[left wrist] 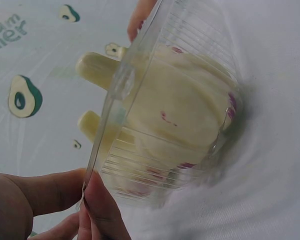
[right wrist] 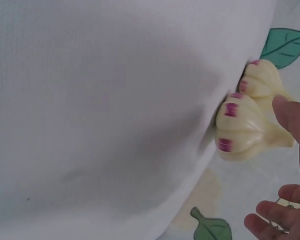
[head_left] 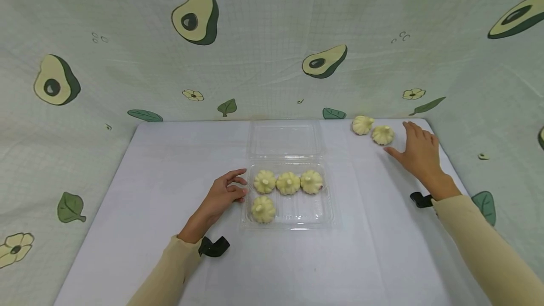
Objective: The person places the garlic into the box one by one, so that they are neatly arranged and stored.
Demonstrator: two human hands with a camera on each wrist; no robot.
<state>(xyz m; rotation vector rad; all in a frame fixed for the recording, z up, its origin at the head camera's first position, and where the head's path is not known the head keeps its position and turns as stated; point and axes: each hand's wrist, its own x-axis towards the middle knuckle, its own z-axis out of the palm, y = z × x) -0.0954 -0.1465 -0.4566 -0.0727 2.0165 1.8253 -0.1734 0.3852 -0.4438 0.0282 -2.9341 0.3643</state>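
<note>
A clear plastic clamshell container (head_left: 293,225) lies with its lid (head_left: 284,140) folded back. Inside are several pale garlic bulbs (head_left: 288,183): three across the back row and one at front left. My left hand (head_left: 223,192) pinches the container's left rim between thumb and fingers; the left wrist view shows this grip on the edge (left wrist: 97,135) close up. At the far right, my right hand (head_left: 418,152) is spread beside two loose garlic bulbs, one nearer (head_left: 383,134) and one farther (head_left: 362,125). In the right wrist view its thumb overlaps the nearer bulb (right wrist: 240,130).
A white-covered table (head_left: 178,155) carries everything. Behind it and along both sides hangs a pale green cloth (head_left: 263,22) printed with avocados and leaves. The two loose bulbs sit close to the table's back edge.
</note>
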